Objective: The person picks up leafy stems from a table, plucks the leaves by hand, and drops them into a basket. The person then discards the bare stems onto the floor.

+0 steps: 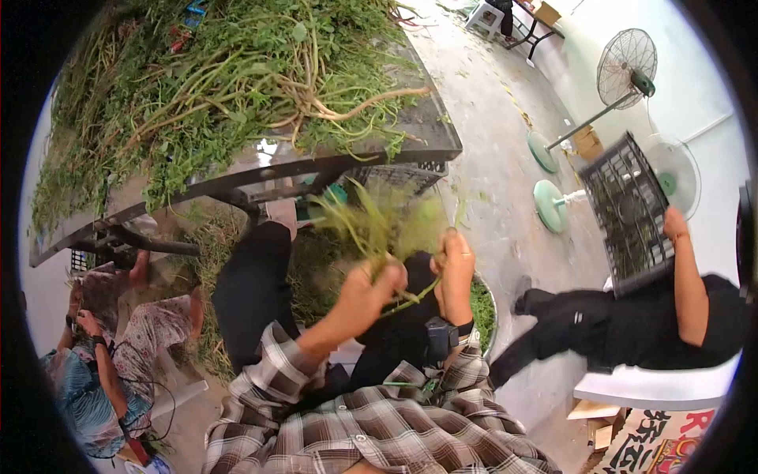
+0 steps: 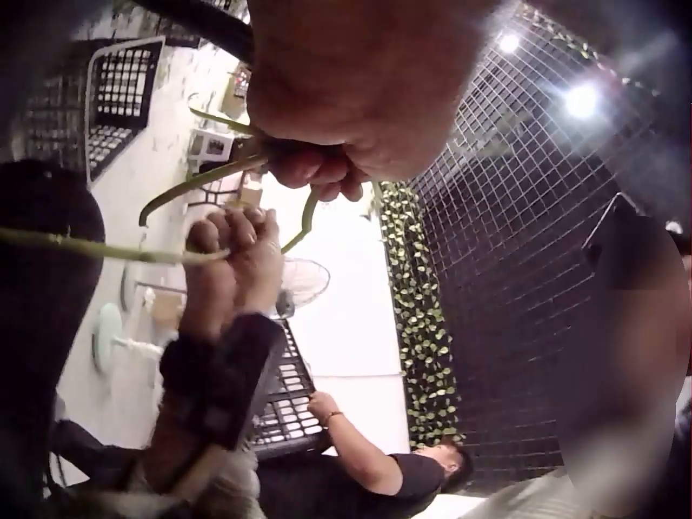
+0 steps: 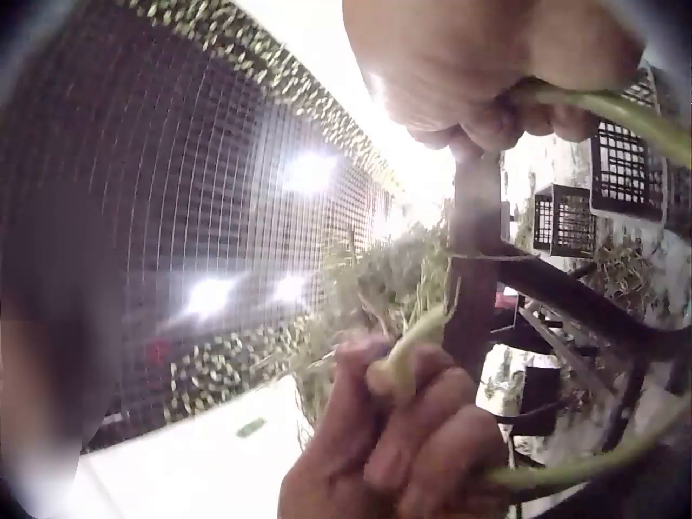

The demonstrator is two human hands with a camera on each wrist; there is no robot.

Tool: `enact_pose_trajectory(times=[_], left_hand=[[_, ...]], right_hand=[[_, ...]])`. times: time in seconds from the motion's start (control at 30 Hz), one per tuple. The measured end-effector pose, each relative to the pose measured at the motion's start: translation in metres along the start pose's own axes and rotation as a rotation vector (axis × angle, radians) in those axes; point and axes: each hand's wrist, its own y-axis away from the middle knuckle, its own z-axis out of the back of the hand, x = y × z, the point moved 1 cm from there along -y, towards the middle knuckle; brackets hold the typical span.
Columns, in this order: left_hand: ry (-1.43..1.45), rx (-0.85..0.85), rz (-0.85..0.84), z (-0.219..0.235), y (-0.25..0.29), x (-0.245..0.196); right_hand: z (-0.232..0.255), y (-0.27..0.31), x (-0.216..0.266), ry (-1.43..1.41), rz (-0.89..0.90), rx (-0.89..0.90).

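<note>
My left hand (image 1: 367, 296) grips several green leafy stems (image 1: 379, 225) above my lap, their leafy ends blurred. Close to its right, my right hand (image 1: 455, 272) pinches a green stem (image 1: 410, 303) between curled fingers and thumb. From the left wrist, bent stems (image 2: 178, 195) poke out of the left fist, with the right hand (image 2: 233, 265) just below. In the right wrist view a cut stem end (image 3: 416, 351) sticks out of the left hand (image 3: 395, 443), and the right hand (image 3: 497, 65) holds a thick stem (image 3: 611, 108).
A table (image 1: 430, 130) ahead bears a big heap of greens (image 1: 237, 79). A basin (image 1: 495, 320) of picked leaves stands by my right knee. One person on the right carries a black crate (image 1: 628, 213); another sits at left (image 1: 118, 355). Two fans (image 1: 628, 67) stand behind.
</note>
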Motion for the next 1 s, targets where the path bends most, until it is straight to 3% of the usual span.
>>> enact_pose_trajectory(times=[0.07, 0.1, 0.17, 0.2, 0.27, 0.33, 0.4, 0.47, 0.57, 0.7, 0.77, 0.87, 0.9, 0.93, 0.97, 1.0], left_hand=[[0.128, -0.154, 0.133, 0.009, -0.011, -0.01], [0.127, -0.154, 0.129, 0.013, -0.015, -0.01], [0.162, -0.238, 0.187, 0.021, -0.018, -0.009], [0.158, -0.247, 0.187, 0.022, -0.018, -0.011], [0.169, -0.182, 0.344, 0.022, -0.016, -0.017], [0.135, -0.17, 0.349, 0.022, -0.017, -0.021], [0.209, -0.11, 0.32, 0.027, -0.016, -0.019], [0.188, -0.092, 0.293, 0.029, -0.016, -0.022], [0.081, -0.069, 0.237, 0.032, -0.013, -0.031], [0.01, 0.0, 0.18, 0.025, -0.011, -0.025], [-0.017, 0.044, 0.13, 0.024, -0.01, -0.024], [-0.066, 0.038, 0.059, 0.02, -0.008, -0.016], [-0.038, 0.127, 0.138, 0.014, -0.003, -0.022], [-0.015, 0.221, 0.22, 0.009, 0.002, -0.025], [0.044, 0.289, 0.235, 0.007, 0.002, -0.017], [0.044, 0.282, 0.222, 0.01, -0.002, -0.018]], right_hand=[[-0.011, 0.015, 0.006, 0.268, 0.124, 0.163], [-0.014, 0.022, 0.004, 0.351, 0.064, 0.211], [-0.029, 0.041, 0.011, 0.469, 0.111, 0.355], [-0.034, 0.047, 0.01, 0.499, 0.148, 0.43], [-0.036, 0.052, 0.002, 0.533, 0.145, 0.502], [-0.04, 0.057, -0.001, 0.502, 0.179, 0.588], [-0.034, 0.058, -0.002, 0.526, 0.084, 0.612], [-0.03, 0.06, -0.003, 0.312, -0.155, 0.677], [-0.034, 0.064, 0.01, 0.235, -0.177, 0.714], [-0.033, 0.058, -0.003, 0.342, -0.201, 0.533], [-0.032, 0.047, -0.018, 0.54, 0.083, 0.514], [-0.033, 0.037, -0.025, 0.52, 0.015, 0.469], [-0.02, 0.026, -0.038, 0.514, 0.067, 0.436], [-0.016, 0.02, -0.045, 0.501, 0.119, 0.396], [-0.016, 0.017, -0.058, 0.144, 0.002, 0.07], [-0.01, 0.012, -0.047, 0.103, 0.038, 0.249]])
